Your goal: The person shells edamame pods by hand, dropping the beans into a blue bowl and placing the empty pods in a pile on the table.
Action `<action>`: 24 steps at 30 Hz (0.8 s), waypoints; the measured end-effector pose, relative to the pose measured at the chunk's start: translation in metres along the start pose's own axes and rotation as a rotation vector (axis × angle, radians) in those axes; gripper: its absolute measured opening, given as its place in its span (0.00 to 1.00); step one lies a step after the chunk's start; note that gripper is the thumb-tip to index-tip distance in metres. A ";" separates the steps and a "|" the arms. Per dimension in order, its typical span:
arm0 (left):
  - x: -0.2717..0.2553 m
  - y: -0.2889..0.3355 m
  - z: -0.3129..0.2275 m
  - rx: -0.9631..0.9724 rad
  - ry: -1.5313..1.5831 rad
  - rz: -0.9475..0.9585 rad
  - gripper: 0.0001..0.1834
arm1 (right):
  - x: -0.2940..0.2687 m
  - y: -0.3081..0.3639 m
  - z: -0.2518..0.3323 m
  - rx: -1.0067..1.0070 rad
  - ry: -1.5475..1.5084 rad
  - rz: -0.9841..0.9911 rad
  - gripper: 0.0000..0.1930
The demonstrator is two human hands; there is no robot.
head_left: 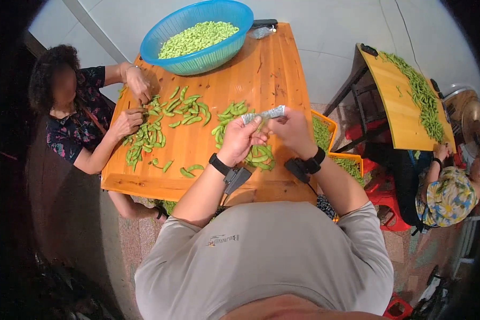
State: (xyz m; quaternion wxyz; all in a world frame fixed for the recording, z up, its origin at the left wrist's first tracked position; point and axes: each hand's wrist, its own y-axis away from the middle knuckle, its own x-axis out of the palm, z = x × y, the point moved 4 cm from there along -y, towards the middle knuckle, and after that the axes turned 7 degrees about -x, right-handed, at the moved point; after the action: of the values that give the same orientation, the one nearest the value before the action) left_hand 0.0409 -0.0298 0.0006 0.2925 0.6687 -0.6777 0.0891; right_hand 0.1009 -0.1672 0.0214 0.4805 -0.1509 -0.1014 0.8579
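Note:
My left hand and my right hand meet above the near right part of the wooden table. Greyish-white strips lie along the thumb tips, seemingly wrapped round them. My left fingers pinch a green soybean pod, partly hidden between the hands. The right hand's fingers are curled in beside it; what they grip is hidden and slightly blurred. Below and behind my hands lies a pile of green soybean pods. Black bands with small devices sit on both my wrists.
A blue plastic basin of shelled beans stands at the table's far end. On the left, a co-worker handles pods from another pile. Yellow crates of pods stand right of the table. Another person works at a second table.

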 end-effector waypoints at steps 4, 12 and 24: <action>0.006 0.000 0.000 -0.058 -0.011 -0.013 0.14 | -0.003 -0.001 -0.009 0.115 -0.281 -0.057 0.10; 0.005 0.000 0.007 -0.087 0.056 0.038 0.15 | -0.004 0.002 0.008 -0.003 0.037 -0.018 0.13; -0.009 -0.012 0.022 -0.181 0.245 0.147 0.14 | 0.002 0.000 0.009 -0.134 0.309 0.016 0.10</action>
State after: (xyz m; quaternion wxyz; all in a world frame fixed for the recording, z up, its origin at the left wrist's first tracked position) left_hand 0.0460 -0.0346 -0.0252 0.4248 0.5723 -0.6893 0.1297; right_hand 0.0964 -0.1655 0.0290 0.4723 -0.3137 -0.0820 0.8196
